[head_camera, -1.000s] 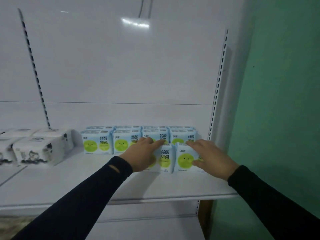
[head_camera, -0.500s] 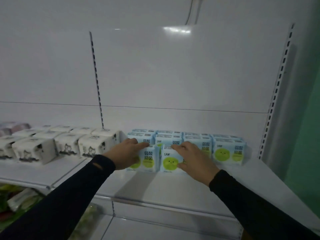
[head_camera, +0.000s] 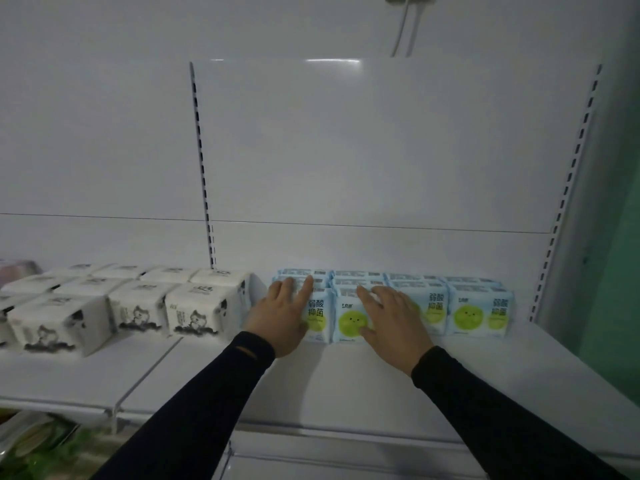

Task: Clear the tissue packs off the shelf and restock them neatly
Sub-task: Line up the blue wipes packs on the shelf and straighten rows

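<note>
The blue tissue packs (head_camera: 391,303) stand on the white shelf (head_camera: 346,382), in rows that run from left to right, close to the back wall. Both hands are right at the left end of the rows. The left hand (head_camera: 282,315) lies flat on the front left pack (head_camera: 316,315), with its fingers straight and reaching over the top toward the packs behind. The right hand (head_camera: 393,318) lies flat on the next pack (head_camera: 351,317), fingers spread and straight too. Neither grip is closed around anything; both hands just press and touch.

The packs are straight ahead of the hands, away from the person. The two front packs under the hands stick out a little more than the two packs to their right, so a push straight back looks like the move that would line them up. The left hand is nearer the end pack, and the right hand is nearer the second one.

Each blue pack shows a green round smiley face and the big characters 弱酸抑菌. There is small writing at the top left corner, but it is too blurry to read, I think. To the left sit white packs (head_camera: 138,306) with a black cat drawing.
</note>
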### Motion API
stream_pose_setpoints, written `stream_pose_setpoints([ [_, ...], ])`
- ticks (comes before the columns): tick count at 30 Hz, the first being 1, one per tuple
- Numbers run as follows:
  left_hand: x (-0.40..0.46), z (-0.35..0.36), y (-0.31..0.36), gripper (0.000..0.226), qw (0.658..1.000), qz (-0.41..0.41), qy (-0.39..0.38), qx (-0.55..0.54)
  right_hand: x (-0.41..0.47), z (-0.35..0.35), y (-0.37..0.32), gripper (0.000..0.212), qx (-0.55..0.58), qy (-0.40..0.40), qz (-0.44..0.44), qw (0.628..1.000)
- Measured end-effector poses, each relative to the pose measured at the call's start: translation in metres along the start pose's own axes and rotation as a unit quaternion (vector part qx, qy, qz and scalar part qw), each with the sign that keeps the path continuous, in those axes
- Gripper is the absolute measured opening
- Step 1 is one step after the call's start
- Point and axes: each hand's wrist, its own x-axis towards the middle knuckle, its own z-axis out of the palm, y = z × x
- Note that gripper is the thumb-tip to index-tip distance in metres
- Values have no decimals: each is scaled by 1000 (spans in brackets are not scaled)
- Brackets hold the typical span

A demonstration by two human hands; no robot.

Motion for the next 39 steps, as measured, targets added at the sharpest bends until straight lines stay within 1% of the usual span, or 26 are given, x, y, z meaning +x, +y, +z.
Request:
stream_pose_setpoints([
  [6, -2, 2, 2, 85, 1000, -8, -6, -17, 6, 0, -15, 69, -5, -28, 42, 999],
  [8, -8, -2, 1, 87, 999, -9, -13, -28, 4, -2, -17, 70, -11, -40, 44, 998],
  [11, -19, -9, -1, 84, 999, 3, -1, -38, -3, -13, -12, 74, 4, -54, 37, 998],
  [13, -27, -16, -1, 80, 998, 8, 17, -54, -11, -25, -7, 72, 23, -45, 30, 998],
  [15, -33, -22, 2, 75, 996, 23, 49, -71, -25, -38, -1, 66, 44, -18, 32, 998],
  [18, -34, -28, 26, 63, 983, 96, 104, -113, -61, -55, 14, 59, 58, 30, 53, 996],
  [21, -32, -29, 79, 59, 958, 184, 128, -180, -111, -71, 31, 57, 41, 57, 79, 994],
  [23, -36, -28, 125, 58, 934, 242, 127, -232, -150, -86, 41, 58, 15, 63, 124, 990],
  [26, -55, -29, 198, 54, 885, 317, 125, -316, -219, -118, 51, 59, -11, 78, 208, 975],
  [29, -91, -31, 269, 51, 840, 372, 102, -381, -304, -152, 59, 57, -56, 60, 275, 958],
  [31, -122, -28, 312, 51, 822, 407, 77, -392, -367, -178, 58, 57, -88, 52, 325, 940],
  [34, -179, -18, 369, 48, 788, 467, 35, -399, -466, -218, 41, 58, -99, 40, 407, 907],
  [37, -244, -3, 425, 42, 753, 517, 14, -406, -568, -252, 19, 56, -133, 28, 462, 876],
  [39, -292, 7, 461, 40, 740, 540, -2, -401, -640, -271, 2, 54, -147, 32, 500, 853],
])
